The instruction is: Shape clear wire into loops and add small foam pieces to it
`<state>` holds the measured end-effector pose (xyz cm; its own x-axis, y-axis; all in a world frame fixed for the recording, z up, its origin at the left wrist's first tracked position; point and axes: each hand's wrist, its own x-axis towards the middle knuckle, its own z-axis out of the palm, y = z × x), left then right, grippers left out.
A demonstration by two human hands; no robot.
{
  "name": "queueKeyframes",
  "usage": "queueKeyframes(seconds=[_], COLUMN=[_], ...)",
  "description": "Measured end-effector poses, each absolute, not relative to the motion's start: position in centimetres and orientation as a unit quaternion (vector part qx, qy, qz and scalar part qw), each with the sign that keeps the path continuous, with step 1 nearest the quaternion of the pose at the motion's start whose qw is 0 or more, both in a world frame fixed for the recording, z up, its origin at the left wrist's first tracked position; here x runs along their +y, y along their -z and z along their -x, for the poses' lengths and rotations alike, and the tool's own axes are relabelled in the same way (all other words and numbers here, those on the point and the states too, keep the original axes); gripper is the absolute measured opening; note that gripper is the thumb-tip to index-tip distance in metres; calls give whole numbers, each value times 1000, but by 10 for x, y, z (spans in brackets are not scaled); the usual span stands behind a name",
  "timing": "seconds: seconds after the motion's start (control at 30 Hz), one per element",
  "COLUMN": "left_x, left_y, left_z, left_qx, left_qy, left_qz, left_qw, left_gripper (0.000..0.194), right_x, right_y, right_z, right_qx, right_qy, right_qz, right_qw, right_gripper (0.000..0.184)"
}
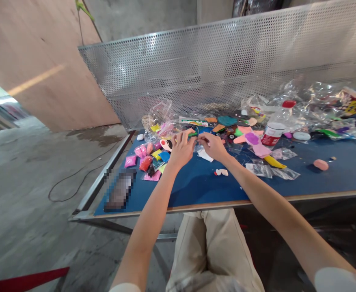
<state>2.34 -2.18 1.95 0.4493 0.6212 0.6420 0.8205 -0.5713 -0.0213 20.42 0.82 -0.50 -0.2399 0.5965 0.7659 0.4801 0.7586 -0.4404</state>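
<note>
Both my hands meet over the blue table top [196, 182]. My left hand [181, 148] has its fingers pinched around a small green piece [192, 134]. My right hand [214, 145] is closed in a pinch right beside it, fingertips touching the same spot; what it holds is too small to name. A white scrap [204, 154] lies just under the hands. A small white and red lump [221, 172] rests on the table near my right wrist.
Small bags of coloured clay [147, 160] lie left of the hands. A white bottle with a red cap [275, 126], clay shapes and clear plastic bags [311, 105] crowd the right. A pink lump [320, 164] sits far right. Perforated metal screen [226, 61] behind.
</note>
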Motion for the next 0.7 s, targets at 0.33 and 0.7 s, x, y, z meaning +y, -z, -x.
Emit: queueKeyframes(seconds=[0.33,0.7], left_x=[-16,-22], left_y=[-15,-19], left_z=[-23,-23], left_qx=[-455,-479], left_qy=[341,268], left_qz=[808,824], left_qw=[151,141], left_gripper=[22,24], right_x=[6,14], right_y=[3,9], right_z=[-202,-209], right_qx=[-785,-831], right_qy=[-90,104], right_qz=[360,356], right_qw=[496,414], right_gripper=[16,25])
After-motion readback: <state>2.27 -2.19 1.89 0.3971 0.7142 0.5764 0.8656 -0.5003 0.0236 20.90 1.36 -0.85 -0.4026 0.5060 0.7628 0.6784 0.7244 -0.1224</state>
